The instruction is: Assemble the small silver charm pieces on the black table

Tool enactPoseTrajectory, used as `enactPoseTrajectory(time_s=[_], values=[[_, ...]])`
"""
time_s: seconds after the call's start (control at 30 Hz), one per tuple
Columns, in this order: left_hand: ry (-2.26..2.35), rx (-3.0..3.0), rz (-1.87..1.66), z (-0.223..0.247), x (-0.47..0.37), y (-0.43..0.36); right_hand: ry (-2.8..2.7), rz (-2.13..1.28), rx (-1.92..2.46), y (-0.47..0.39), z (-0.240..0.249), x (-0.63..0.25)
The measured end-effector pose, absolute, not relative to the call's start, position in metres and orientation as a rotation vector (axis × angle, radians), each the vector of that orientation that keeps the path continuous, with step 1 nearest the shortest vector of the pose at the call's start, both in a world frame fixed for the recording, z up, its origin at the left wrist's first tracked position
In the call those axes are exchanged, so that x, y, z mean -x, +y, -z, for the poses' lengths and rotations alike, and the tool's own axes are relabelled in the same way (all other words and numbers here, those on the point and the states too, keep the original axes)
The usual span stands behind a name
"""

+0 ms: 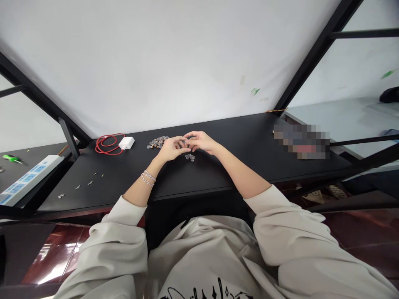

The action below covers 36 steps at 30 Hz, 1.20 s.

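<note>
Clear pieces (190, 158) lie near, seemingly for easy reach, while my nearly closed left grip (171, 148) and right grip (201, 141) apparently steady one tiny part (184, 142).

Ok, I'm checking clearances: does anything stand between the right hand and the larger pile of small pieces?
Yes: the left hand is between the right hand and the larger pile, close beside that pile.

The long black table (258, 145) is finished smooth and matt; on it, glossy clear plastic is suggested by the heaped small rounded pieces (158, 142).
</note>
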<state>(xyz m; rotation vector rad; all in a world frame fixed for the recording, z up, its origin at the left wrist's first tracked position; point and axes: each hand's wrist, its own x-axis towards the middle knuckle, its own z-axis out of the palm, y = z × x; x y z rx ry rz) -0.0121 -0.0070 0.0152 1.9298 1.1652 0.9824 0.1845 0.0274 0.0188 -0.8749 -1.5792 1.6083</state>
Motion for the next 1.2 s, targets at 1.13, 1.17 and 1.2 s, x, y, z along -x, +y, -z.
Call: enactPoseTrajectory(time_s=[1.13, 1.17, 1.2], values=[[1.227, -2.034, -1.023, -0.0171, 0.0104, -0.0086, -1.603, -1.612, 0.882, 0.0220, -0.0231, -0.1830], [1.227, -2.034, -1.023, -0.0171, 0.0104, -0.0086, -1.604, -1.612, 0.885, 0.0218, -0.0232, -0.1829], [1.228, -2.032, -1.023, -0.0173, 0.0103, -0.0086, -1.605, -1.612, 0.889, 0.0216, -0.0233, -0.1828]])
